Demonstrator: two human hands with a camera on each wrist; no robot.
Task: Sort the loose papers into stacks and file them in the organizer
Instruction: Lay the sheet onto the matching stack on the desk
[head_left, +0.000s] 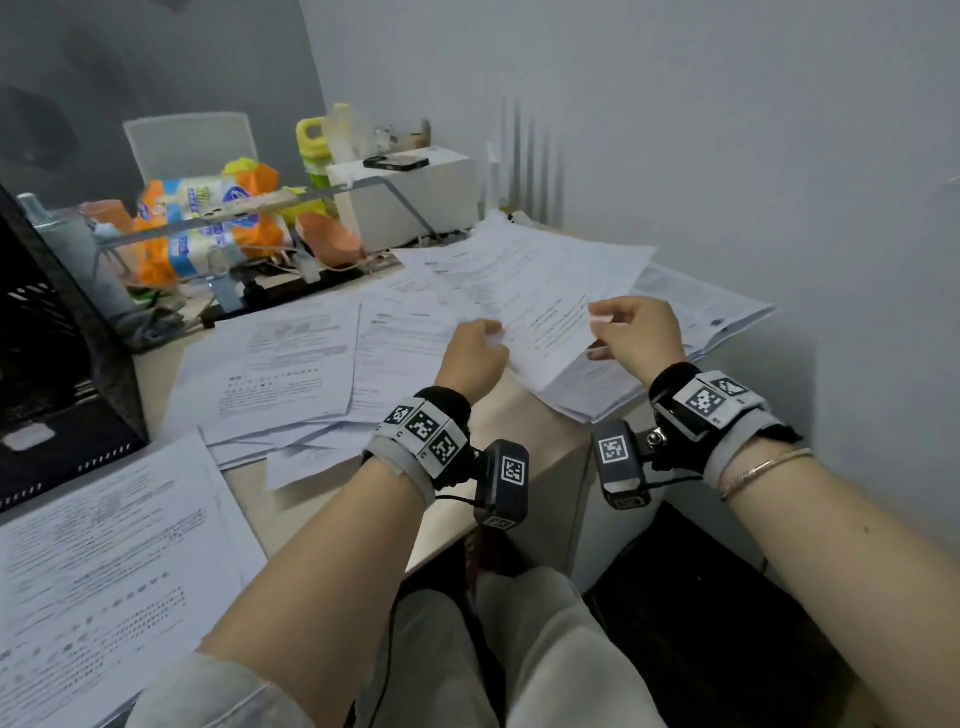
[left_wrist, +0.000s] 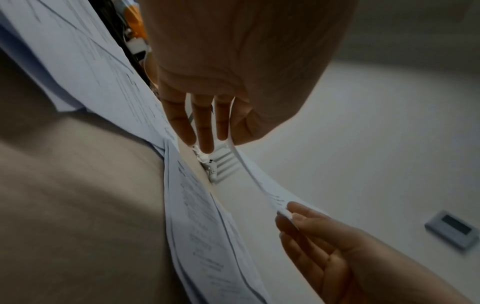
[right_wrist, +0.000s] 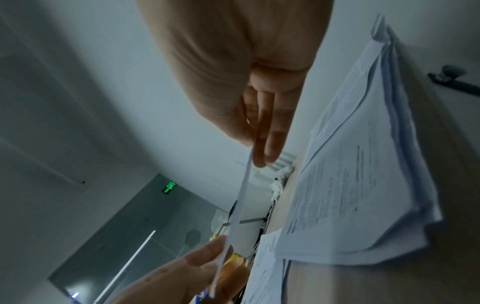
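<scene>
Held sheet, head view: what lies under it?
Under the held sheet, pinched by the left hand and right hand, lies a paper stack on the desk. Pages deeper in that stack are covered.

- Pale grey-white wall (head_left: 727, 130) along desk's right and far side.
- Light wood desk (head_left: 524, 415) set into the corner.
- White ribbed radiator (head_left: 524, 156) against far wall.
- Green exit sign (right_wrist: 169, 186) glows above dark glass door (right_wrist: 124, 236).
- Dim, cool light.
</scene>
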